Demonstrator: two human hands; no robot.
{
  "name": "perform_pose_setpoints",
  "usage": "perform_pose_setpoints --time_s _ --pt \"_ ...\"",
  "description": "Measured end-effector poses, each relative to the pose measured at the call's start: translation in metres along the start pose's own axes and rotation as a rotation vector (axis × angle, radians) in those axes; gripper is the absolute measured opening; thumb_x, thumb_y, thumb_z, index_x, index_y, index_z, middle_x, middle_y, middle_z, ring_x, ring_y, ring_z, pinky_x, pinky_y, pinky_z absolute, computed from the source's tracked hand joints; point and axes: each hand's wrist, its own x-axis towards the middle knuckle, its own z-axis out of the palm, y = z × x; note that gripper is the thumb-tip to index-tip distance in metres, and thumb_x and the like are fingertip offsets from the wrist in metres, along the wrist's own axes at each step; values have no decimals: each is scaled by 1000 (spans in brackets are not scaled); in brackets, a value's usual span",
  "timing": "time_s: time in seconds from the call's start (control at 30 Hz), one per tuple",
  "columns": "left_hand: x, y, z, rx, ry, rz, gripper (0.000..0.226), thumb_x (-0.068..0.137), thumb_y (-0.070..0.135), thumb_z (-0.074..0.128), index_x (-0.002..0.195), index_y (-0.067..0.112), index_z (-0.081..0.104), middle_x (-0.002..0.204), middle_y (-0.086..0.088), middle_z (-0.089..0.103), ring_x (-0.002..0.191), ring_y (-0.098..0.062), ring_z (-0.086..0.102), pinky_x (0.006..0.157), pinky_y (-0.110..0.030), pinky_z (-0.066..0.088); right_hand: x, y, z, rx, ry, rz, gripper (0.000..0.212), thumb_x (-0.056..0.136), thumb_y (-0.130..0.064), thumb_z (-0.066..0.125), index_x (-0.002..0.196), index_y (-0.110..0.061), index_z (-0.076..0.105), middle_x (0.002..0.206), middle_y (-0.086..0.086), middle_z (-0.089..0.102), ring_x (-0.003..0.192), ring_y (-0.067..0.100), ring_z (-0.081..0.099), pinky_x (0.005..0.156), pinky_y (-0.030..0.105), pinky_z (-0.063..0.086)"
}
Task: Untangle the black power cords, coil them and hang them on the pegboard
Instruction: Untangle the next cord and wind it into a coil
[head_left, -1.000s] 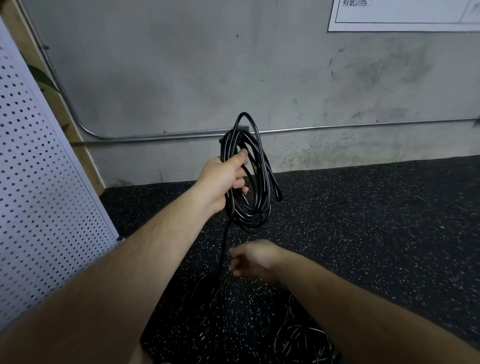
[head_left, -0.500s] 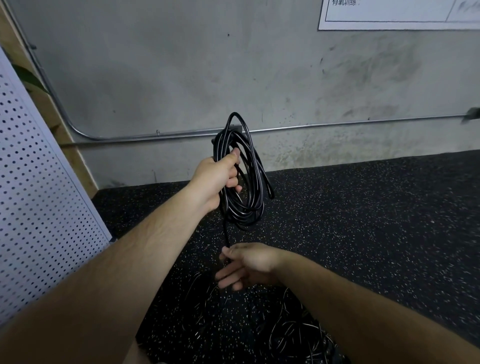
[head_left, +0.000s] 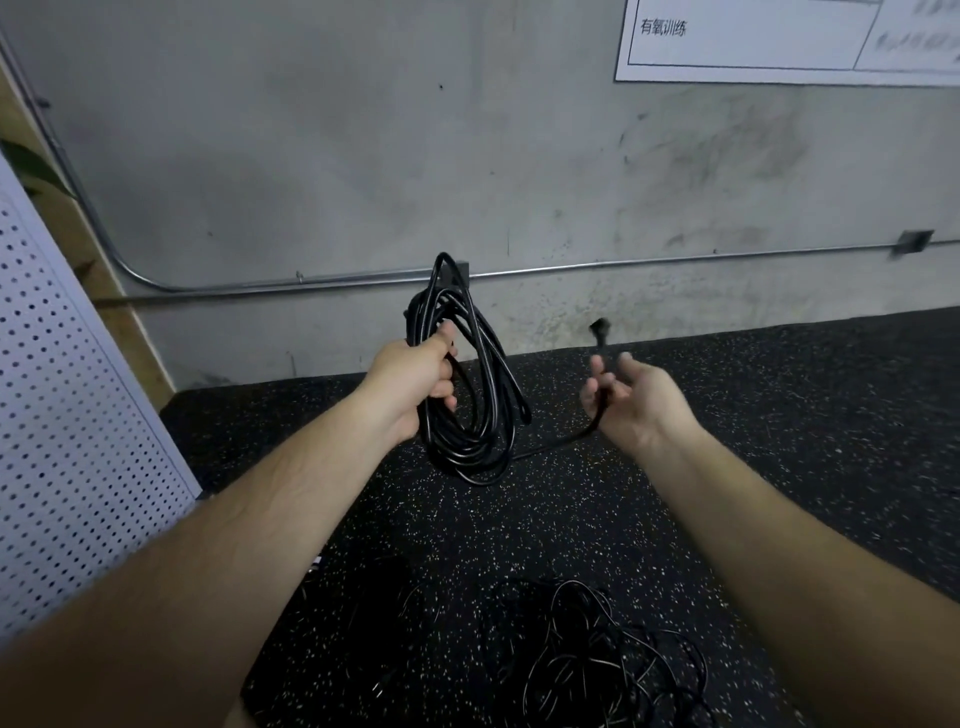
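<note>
only thing i can read is 有氧训练, printed in the top-left box of the white poster at 1 o'clock on the wall. the writing right of it is too blurry.

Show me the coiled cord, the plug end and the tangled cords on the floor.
coiled cord (head_left: 462, 462): head view, hanging loops' lower part.
plug end (head_left: 600, 331): head view, plug's body.
tangled cords (head_left: 587, 660): head view, middle of pile.

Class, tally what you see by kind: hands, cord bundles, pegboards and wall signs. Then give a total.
Hands: 2 (left hand, right hand)
Cord bundles: 2 (coil, floor tangle)
Pegboard: 1
Sign: 1
Total: 6
</note>
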Motion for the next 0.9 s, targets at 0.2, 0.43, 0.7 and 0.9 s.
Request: perform_pose_setpoints --time_s 0.2,0.43,0.7,0.9 --pt "7 -5 0 -34 91 -26 26 99 39 65 93 15 62 47 9 35 38 -8 34 48 -29 45 -4 -37 -3 -310 -165 -186 29 110 -24 40 115 -10 65 65 -8 45 56 8 34 55 24 35" --pt "3 -13 11 190 24 62 35 97 46 66 95 11 64 54 7 52 44 -10 50 58 -32 49 -76 -14 43 -832 -720 -26 20 101 4 45 111 0 63 94 5 62 83 15 62 79 32 59" --pt "-8 -17 29 367 -173 107 23 98 32 66 86 14 59 59 3 46 45 -12 43 51 -31 46 -81 1 51 -1589 -387 -782 17 103 -13 55 110 -20 68 104 -3 66 94 9 62 82 29 50" --pt "-11 -19 27 425 -203 23 28 99 35 66 82 15 56 59 4 44 44 -10 44 58 -33 51 -72 -10 41 -1701 -223 -1057 25 101 -2 45 113 -17 61 106 4 58 92 26 59 75 42 53"
